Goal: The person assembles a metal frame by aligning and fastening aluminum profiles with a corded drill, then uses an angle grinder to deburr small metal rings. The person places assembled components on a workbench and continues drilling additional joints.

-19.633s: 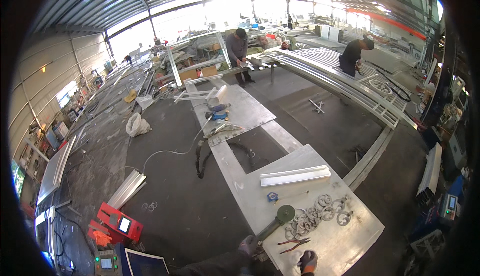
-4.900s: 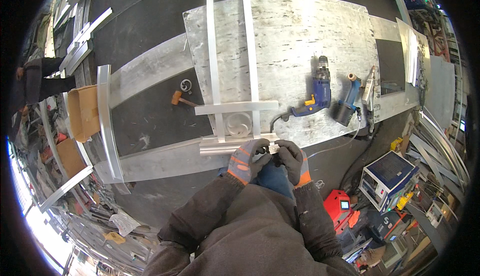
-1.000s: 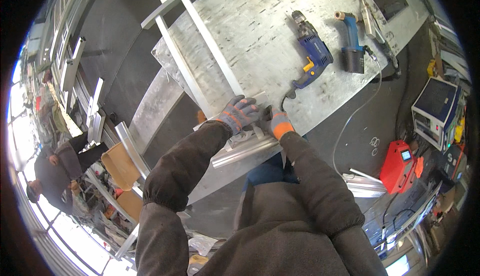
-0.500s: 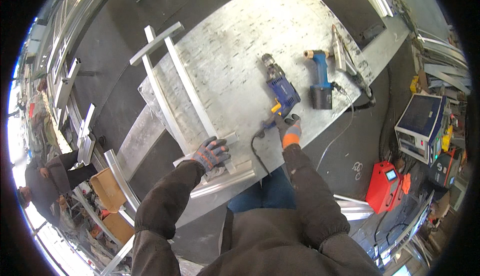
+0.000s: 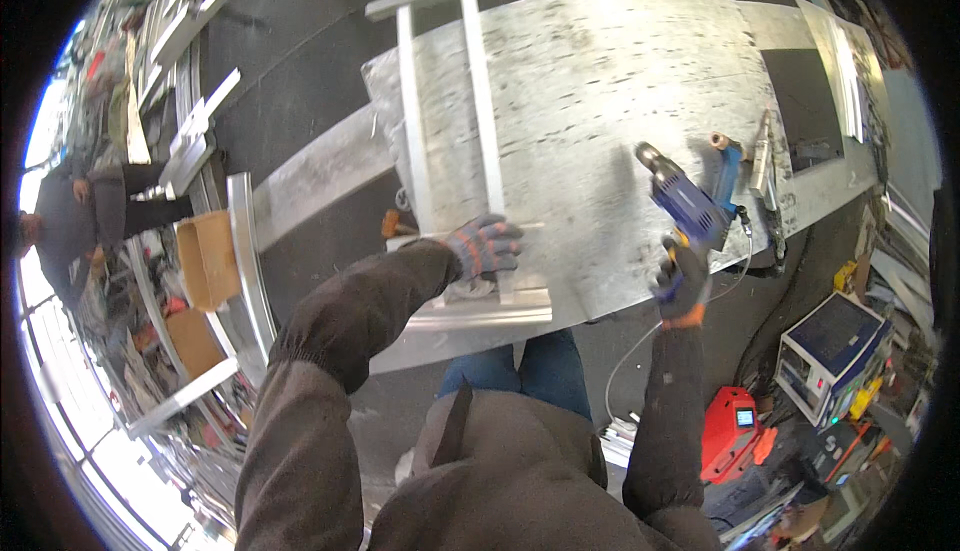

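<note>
My left hand [image 5: 483, 246], in a grey and orange glove, presses down on an aluminium frame [image 5: 448, 131] of two long parallel bars joined by cross pieces. The frame lies on a scuffed metal worktable [image 5: 600, 101]. My right hand [image 5: 683, 281], gloved too, grips the handle of a blue corded drill [image 5: 682, 206] and holds it just above the table's near right part, chuck pointing away from me. A second blue power tool [image 5: 727, 166] lies on the table right behind the drill.
A metal clamp-like tool [image 5: 768, 191] lies at the table's right end. On the floor to the right stand a blue-topped machine box [image 5: 835, 346] and a red device [image 5: 730, 431]. A person [image 5: 70, 221] stands far left near cardboard boxes [image 5: 205, 261] and stacked metal profiles.
My right hand has taken hold of the blue drill and lifted it off the table. My left hand stays on the frame. My head has turned, so the table sits squarer in view.
</note>
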The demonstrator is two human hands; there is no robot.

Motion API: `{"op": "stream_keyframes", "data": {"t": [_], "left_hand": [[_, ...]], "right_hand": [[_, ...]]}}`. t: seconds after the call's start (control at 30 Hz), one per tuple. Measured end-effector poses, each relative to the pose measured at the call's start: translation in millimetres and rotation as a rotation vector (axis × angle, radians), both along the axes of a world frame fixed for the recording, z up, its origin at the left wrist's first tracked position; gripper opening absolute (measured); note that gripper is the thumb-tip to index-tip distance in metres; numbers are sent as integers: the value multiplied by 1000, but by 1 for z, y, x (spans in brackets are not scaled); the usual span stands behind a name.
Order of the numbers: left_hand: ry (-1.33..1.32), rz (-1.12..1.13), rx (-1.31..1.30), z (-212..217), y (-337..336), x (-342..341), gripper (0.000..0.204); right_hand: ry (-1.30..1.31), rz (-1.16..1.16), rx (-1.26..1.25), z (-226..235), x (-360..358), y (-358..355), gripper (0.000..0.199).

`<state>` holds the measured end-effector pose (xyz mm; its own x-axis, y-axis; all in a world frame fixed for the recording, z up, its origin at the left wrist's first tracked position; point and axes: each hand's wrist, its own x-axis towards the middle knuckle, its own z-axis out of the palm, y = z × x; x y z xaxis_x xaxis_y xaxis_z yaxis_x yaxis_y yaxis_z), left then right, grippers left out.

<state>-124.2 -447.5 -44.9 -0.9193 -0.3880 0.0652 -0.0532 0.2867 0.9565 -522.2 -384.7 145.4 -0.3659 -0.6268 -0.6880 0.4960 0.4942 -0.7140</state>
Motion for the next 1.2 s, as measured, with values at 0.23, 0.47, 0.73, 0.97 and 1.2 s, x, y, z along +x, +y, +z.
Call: {"op": "stream_keyframes", "data": {"t": [0.23, 0.47, 0.73, 0.97, 1.2], "left_hand": [[-287, -94, -815, 30, -11, -8, 28], [-277, -70, -603, 49, -19, -14, 28], [-278, -84, -724, 55, -19, -7, 26], [-307, -98, -731, 61, -21, -8, 30], [-292, -31, -728, 51, -13, -11, 36]], "right_hand": [[543, 210, 149, 118, 80, 158, 26], [774, 653, 166, 102, 164, 169, 38], [805, 745, 372, 102, 207, 151, 48], [920, 800, 389, 110, 219, 129, 52], [872, 839, 479, 115, 229, 113, 56]]}}
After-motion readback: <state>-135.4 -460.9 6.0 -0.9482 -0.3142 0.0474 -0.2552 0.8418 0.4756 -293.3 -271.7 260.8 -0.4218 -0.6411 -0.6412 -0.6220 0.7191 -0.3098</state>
